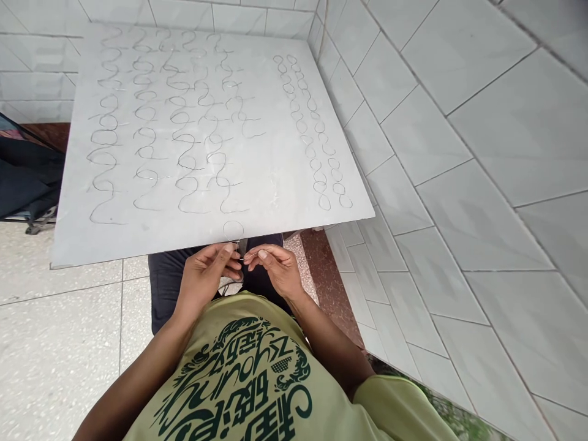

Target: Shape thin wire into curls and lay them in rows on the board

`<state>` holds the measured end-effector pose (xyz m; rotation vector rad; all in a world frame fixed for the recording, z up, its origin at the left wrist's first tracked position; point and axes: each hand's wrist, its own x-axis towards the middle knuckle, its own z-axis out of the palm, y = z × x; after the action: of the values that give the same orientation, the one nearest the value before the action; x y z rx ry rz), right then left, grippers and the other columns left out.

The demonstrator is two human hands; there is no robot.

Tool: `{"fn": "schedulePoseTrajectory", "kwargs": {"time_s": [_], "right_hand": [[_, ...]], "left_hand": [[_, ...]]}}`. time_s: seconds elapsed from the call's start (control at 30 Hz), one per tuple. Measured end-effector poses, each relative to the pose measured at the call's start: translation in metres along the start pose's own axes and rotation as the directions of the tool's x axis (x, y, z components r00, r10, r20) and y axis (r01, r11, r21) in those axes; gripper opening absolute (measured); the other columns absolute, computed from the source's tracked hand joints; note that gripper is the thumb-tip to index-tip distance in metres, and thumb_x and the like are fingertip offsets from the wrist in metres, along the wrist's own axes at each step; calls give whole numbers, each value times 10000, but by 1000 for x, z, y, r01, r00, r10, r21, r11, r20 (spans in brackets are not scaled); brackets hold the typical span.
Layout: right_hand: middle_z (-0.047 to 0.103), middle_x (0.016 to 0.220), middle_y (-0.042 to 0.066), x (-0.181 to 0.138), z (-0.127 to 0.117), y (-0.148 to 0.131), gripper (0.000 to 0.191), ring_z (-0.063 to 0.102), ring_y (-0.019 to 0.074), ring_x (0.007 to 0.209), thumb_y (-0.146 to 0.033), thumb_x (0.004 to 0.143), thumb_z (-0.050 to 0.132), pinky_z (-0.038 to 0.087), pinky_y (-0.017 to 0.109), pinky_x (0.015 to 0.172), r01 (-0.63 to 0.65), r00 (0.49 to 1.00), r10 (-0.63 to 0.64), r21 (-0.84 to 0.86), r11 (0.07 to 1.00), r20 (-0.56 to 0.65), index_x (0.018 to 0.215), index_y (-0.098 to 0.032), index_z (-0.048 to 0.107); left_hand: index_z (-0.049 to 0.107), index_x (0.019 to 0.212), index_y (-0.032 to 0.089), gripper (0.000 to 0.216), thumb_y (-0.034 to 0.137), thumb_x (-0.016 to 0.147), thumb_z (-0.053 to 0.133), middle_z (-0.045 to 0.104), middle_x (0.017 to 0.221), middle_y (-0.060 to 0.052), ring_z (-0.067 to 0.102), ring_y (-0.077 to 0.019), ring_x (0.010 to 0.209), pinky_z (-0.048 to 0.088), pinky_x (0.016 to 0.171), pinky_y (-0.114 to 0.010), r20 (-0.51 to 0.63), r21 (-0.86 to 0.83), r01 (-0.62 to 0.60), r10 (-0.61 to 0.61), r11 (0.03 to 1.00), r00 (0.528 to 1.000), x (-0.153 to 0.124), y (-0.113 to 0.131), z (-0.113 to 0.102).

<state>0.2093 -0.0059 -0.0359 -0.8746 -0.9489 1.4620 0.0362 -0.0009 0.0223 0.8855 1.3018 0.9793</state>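
Observation:
My left hand (204, 282) and my right hand (273, 269) meet just below the near edge of a pale grey board (138, 239). Their fingertips pinch a thin bent wire (233, 231), which rises in a small round loop over the board's edge. Many wavy wire pieces (184, 122) lie in rough columns across the board. Along its right side runs a longer chain of small wire loops (312, 135). Neither hand touches those pieces.
White glazed tiles (436, 184) cover the sloping surface on the right, with a tiled wall behind the board. A speckled stone floor (59, 343) lies below left, and a dark bag (27, 177) sits at the left. My green printed T-shirt fills the bottom.

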Motion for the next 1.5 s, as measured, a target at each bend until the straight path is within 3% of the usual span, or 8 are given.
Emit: {"fn": "schedulePoseTrajectory", "kwargs": {"time_s": [0.17, 0.37, 0.53, 0.8, 1.03, 1.2, 1.37, 1.5], "right_hand": [[784, 948, 82, -1, -2, 6, 240, 724, 194, 794, -419, 950, 704, 590, 336, 704, -68, 997, 66, 66, 996, 29, 959, -190, 776], [768, 896, 68, -4, -3, 7, 285, 714, 192, 765, -478, 926, 723, 576, 317, 639, -121, 992, 117, 156, 980, 37, 895, -195, 715], [728, 789, 32, -1, -10, 3, 307, 663, 157, 646, -494, 916, 736, 554, 293, 591, -155, 987, 146, 196, 968, 61, 872, -197, 672], [741, 805, 43, -2, -9, 1, 318, 650, 147, 616, -499, 917, 732, 552, 289, 586, -175, 982, 159, 178, 968, 103, 882, -186, 683], [761, 868, 58, -2, -5, 4, 318, 677, 154, 652, -503, 942, 702, 563, 288, 591, -167, 981, 147, 168, 972, 128, 911, -186, 688], [760, 871, 63, 2, -4, 2, 295, 692, 169, 694, -480, 928, 722, 567, 277, 564, -146, 988, 131, 211, 966, 83, 912, -187, 691], [753, 885, 63, 1, -3, 5, 279, 696, 171, 716, -467, 928, 728, 581, 278, 577, -145, 989, 133, 245, 959, 67, 911, -189, 702], [745, 872, 64, -3, 4, 10, 312, 692, 171, 713, -492, 911, 742, 578, 276, 572, -187, 982, 173, 253, 949, 77, 916, -182, 710]], "left_hand": [[794, 951, 180, 306, 456, 821, 811, 740, 1090, -87, 653, -133, 737, 544, 534, -230, -37, -247, 0, -10, 969, 999, 8, -3, 0], [766, 888, 167, 238, 387, 815, 821, 712, 900, -51, 537, -77, 570, 431, 449, -193, 79, -379, 113, -89, 919, 993, 15, -3, -6], [764, 837, 137, 228, 345, 791, 846, 621, 701, -21, 518, -81, 527, 436, 451, -204, 237, -313, 182, -108, 932, 965, 27, 8, -26], [802, 883, 128, 230, 346, 814, 830, 516, 609, 4, 454, -80, 491, 336, 423, -210, 350, -128, 169, -115, 977, 930, 46, 24, -47], [784, 854, 116, 237, 338, 798, 844, 520, 637, 4, 453, -74, 544, 334, 451, -199, 305, -244, 179, -100, 953, 947, 55, 19, -34], [776, 893, 118, 282, 394, 843, 803, 567, 696, -12, 503, -87, 581, 407, 486, -206, 306, -279, 193, -104, 941, 947, 54, 19, -31], [761, 1070, 130, 450, 544, 915, 682, 720, 1005, -116, 671, -176, 842, 558, 704, -275, 268, -328, 167, -78, 930, 960, 41, 13, -22], [733, 1165, 139, 464, 539, 951, 635, 730, 1157, -148, 682, -209, 996, 560, 822, -306, 191, -359, 74, -5, 930, 982, 27, 5, -2]]}}
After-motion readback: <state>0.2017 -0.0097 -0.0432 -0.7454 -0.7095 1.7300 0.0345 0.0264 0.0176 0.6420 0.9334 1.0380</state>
